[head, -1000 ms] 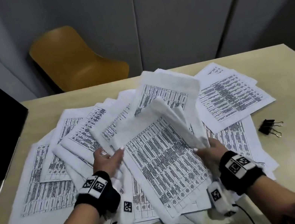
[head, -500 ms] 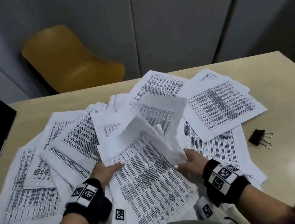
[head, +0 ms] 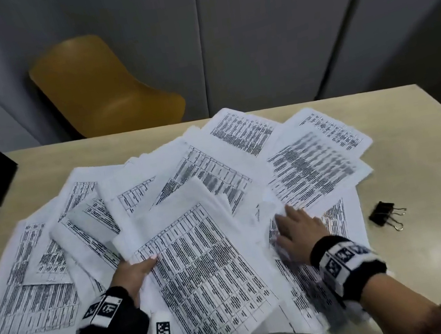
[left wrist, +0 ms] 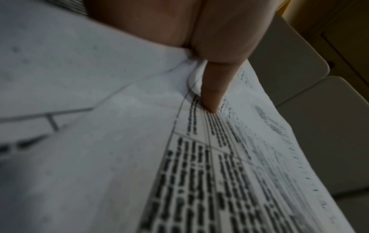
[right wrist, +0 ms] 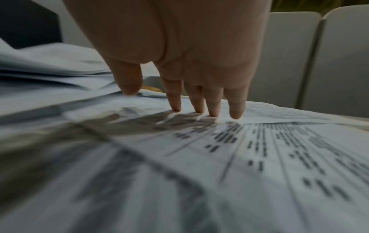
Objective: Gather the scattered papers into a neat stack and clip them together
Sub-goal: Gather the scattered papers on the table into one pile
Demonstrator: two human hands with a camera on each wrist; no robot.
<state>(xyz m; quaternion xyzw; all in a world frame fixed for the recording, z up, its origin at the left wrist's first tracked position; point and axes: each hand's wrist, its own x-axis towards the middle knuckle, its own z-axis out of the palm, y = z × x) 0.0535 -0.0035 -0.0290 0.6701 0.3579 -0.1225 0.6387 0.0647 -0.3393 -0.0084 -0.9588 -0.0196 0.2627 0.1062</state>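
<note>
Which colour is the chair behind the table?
The chair is mustard yellow, seen best in the head view.

Left grip pinching, right grip flat

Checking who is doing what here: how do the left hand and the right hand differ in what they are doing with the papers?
The left hand grips the edge of a gathered bundle of sheets, thumb on top; the right hand holds nothing. The left hand's fingers are tucked under the bundle; the right hand's straight fingers press flat on loose papers. Both wear black wristbands and rest on printed sheets.
</note>
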